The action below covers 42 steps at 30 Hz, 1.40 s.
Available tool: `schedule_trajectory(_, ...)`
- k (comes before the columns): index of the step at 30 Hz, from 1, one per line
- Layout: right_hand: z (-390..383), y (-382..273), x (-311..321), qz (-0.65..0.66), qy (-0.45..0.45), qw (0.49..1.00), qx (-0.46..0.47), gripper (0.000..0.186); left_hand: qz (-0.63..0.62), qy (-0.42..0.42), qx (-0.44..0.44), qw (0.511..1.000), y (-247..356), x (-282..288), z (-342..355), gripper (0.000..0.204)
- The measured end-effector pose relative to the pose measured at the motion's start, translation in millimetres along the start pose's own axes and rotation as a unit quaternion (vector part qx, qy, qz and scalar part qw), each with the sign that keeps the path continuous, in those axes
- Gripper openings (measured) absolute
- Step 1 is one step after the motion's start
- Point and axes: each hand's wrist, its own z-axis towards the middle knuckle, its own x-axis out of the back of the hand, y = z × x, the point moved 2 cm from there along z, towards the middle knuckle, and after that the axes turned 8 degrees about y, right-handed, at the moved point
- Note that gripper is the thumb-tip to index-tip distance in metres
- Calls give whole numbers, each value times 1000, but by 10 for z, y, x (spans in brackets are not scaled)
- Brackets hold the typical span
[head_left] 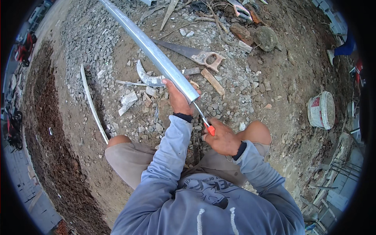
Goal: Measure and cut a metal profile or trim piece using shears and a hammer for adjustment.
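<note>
A long silvery metal pipe (147, 45) runs from the far left down to the middle, its near end just above my knees. My left hand (180, 98) wraps around it close to that end. In my right hand (223, 138) is an orange-handled tool (211, 129) with a slim metal shaft; its tip meets the pipe's open end, and whether it goes inside is hidden. Beyond the pipe's right side lies a handsaw (201, 57) with a worn wooden handle, its blade partly behind the pipe. A curved grey piece (149, 78) rests left of my left hand.
Gravel and loose stones (96, 43) cover the ground. A short wood piece (213, 82) lies near the handsaw. A thin bent strip (92, 102) is at left, a white bucket (314, 111) at right. Another saw (243, 11) lies far off. Someone's blue-clad leg (344, 47) shows at right.
</note>
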Motion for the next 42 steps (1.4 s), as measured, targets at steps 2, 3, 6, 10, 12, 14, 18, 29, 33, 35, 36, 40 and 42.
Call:
schedule_trajectory(2,85,-45,-52,-50,87,995,17,42,35,-10,6,999,12,11,-12,88)
schedule_trajectory(3,113,-74,-76,-52,86,995,15,42,33,-9,8,999,16,22,-6,88)
schedule_trajectory(6,155,-134,-122,-123,156,976,89,41,26,-21,1,999,-2,36,7,90)
schedule_trajectory(10,216,-167,-171,-153,179,967,101,42,4,-25,11,1000,-31,66,44,90)
schedule_trajectory(12,225,-159,-197,-145,196,963,116,43,-6,-19,16,1000,-26,71,30,90)
schedule_trajectory(14,244,-185,-177,-142,187,966,111,42,-5,-23,14,1000,-38,88,33,90)
schedule_trajectory(18,295,-174,-158,-141,187,965,119,41,-5,-10,1,1000,-60,98,63,91)
schedule_trajectory(29,350,-150,-205,-136,178,969,101,42,12,-21,-1,1000,-50,134,24,90)
schedule_trajectory(33,326,-145,-203,-115,168,974,101,43,8,-15,7,1000,-66,166,44,88)
schedule_trajectory(35,343,-122,-222,-119,170,973,97,43,14,-18,5,1000,-75,179,56,87)
schedule_trajectory(36,351,-109,-226,-127,171,973,93,43,18,-21,4,1000,-82,175,58,87)
schedule_trajectory(40,397,-136,-254,-127,184,971,83,43,44,-18,-20,999,-98,210,100,86)
schedule_trajectory(42,399,-139,-251,-144,159,974,69,43,39,-22,-16,999,-115,219,115,88)
